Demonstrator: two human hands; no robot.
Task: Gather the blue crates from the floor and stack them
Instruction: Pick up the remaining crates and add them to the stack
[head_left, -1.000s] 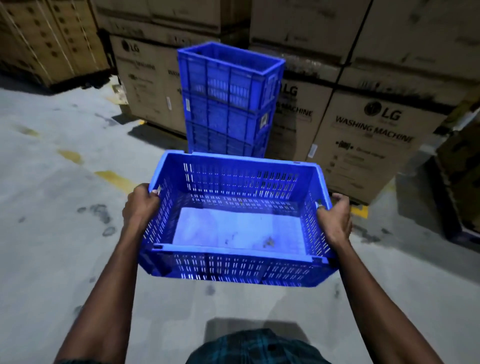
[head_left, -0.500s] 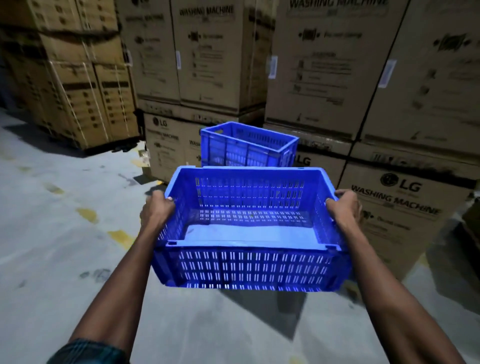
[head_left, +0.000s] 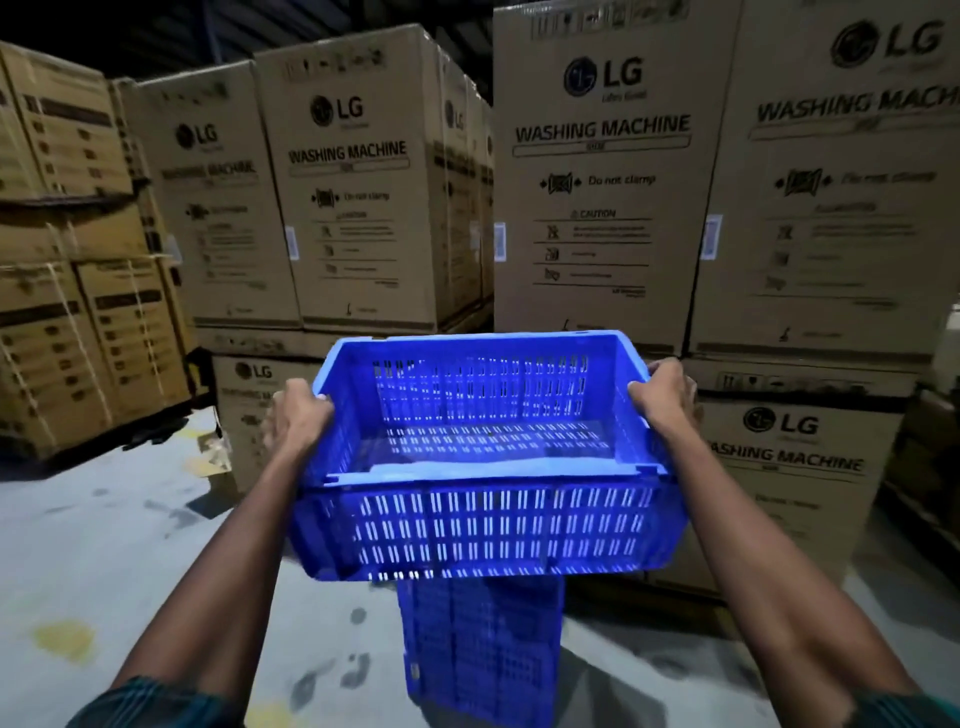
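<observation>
Head view: crate (head_left: 483, 525) now raised above the stack (head_left: 480, 644).
Left hand (head_left: 298, 415) and right hand (head_left: 662, 392) still grip its side rims.

the stack of blue crates (head_left: 480, 649) stands on the concrete floor (head_left: 104, 545), hidden at the top by the held crate (head_left: 483, 467). behind the stack, washing machine boxes (head_left: 602, 208) wall off the way. left of the stack the floor lies open.
</observation>
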